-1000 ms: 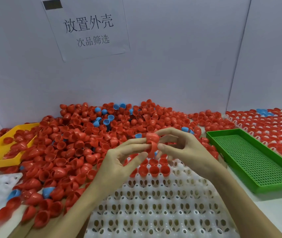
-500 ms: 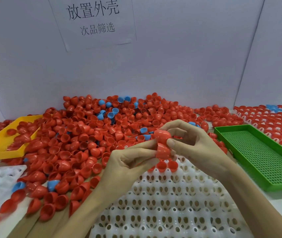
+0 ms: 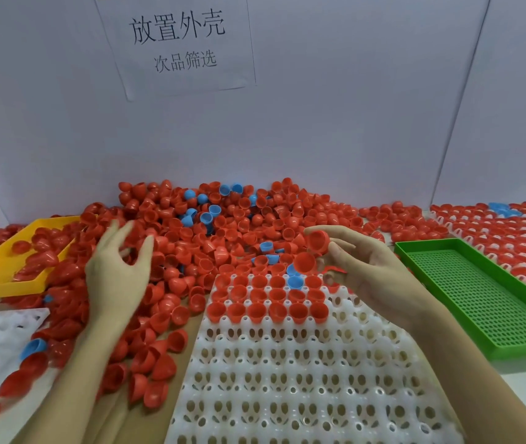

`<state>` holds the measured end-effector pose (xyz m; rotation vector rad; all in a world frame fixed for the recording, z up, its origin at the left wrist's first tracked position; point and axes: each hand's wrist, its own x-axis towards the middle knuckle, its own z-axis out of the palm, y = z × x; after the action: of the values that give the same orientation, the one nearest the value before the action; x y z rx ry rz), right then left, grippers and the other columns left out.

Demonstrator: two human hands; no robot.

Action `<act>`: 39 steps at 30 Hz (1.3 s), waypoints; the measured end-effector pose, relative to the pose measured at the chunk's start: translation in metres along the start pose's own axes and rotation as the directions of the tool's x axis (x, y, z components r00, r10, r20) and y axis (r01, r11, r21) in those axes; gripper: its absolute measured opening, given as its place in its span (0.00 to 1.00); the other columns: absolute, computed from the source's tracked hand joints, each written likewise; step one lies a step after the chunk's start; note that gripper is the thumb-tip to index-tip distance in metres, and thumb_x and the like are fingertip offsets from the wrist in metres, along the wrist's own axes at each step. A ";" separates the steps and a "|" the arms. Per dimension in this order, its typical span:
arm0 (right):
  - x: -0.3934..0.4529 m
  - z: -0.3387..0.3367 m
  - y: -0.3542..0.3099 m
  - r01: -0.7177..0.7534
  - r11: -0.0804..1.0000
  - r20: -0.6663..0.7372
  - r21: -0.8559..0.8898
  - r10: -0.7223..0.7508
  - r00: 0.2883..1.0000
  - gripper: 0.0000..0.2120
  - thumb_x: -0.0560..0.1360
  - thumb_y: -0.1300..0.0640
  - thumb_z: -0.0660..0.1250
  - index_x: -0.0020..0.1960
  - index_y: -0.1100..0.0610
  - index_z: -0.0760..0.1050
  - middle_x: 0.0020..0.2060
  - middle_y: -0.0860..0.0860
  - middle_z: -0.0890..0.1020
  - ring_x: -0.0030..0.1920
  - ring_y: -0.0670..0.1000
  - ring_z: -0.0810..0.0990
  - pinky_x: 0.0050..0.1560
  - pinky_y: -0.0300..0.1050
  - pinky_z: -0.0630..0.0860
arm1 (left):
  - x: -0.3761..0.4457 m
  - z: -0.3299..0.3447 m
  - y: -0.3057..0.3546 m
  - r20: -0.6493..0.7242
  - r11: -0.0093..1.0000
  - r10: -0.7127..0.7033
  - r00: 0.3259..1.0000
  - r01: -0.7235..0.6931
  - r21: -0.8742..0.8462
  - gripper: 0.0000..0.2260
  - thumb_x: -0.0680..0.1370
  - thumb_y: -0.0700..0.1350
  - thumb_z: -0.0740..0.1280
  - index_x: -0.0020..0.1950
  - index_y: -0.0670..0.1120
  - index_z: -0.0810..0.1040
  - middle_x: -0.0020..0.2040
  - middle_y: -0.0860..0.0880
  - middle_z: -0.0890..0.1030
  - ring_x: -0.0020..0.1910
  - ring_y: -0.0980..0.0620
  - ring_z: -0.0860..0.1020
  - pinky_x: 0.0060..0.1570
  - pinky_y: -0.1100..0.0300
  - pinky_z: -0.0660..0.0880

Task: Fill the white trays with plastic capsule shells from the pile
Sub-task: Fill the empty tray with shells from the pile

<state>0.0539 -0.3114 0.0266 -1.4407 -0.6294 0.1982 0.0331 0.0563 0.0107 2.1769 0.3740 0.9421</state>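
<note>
The right hand point(image 3: 364, 270) pinches two red shells point(image 3: 311, 253) in its grip just above the far rows of the white tray point(image 3: 303, 373), where some pockets are filled. The left hand point(image 3: 117, 274) hovers blurred over the pile point(image 3: 210, 232), fingers spread, holding nothing. To seat them well, I'd lower each shell mouth-up into the next bare pocket and press lightly. The near rows give plenty of room; the green tray point(image 3: 479, 302) hems the right edge, loose shells crowd the left.
</note>
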 end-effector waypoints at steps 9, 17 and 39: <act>0.002 -0.004 0.004 0.002 0.998 0.020 0.062 -0.003 1.000 0.17 0.83 0.54 0.68 0.71 0.55 0.79 0.62 0.59 0.83 0.57 0.55 0.83 0.55 0.45 0.81 | -0.041 0.008 0.041 0.205 0.930 0.358 0.911 -0.329 -0.162 0.09 0.81 0.44 0.71 0.61 0.49 0.84 0.54 0.55 0.86 0.54 0.58 0.83 0.56 0.61 0.81; 0.002 0.001 0.009 -0.009 0.987 0.121 -0.159 0.029 0.992 0.16 0.84 0.49 0.70 0.71 0.50 0.78 0.64 0.53 0.84 0.63 0.57 0.84 0.61 0.47 0.81 | -0.105 0.037 0.091 0.511 0.778 0.332 0.793 0.077 -0.624 0.15 0.76 0.50 0.78 0.61 0.54 0.82 0.55 0.54 0.87 0.54 0.51 0.86 0.57 0.58 0.82; 0.003 0.014 0.012 0.011 0.896 0.157 -0.445 0.066 0.985 0.06 0.80 0.54 0.75 0.56 0.53 0.85 0.50 0.50 0.87 0.50 0.56 0.86 0.53 0.45 0.82 | -0.112 0.040 0.088 0.465 0.778 0.449 0.763 -0.078 -0.624 0.18 0.74 0.45 0.80 0.62 0.53 0.80 0.56 0.53 0.83 0.56 0.51 0.84 0.56 0.62 0.81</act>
<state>0.0525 -0.2962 0.0163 -1.8899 -0.8303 0.2077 -0.0168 -0.0820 -0.0023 1.8330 -0.5120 0.3751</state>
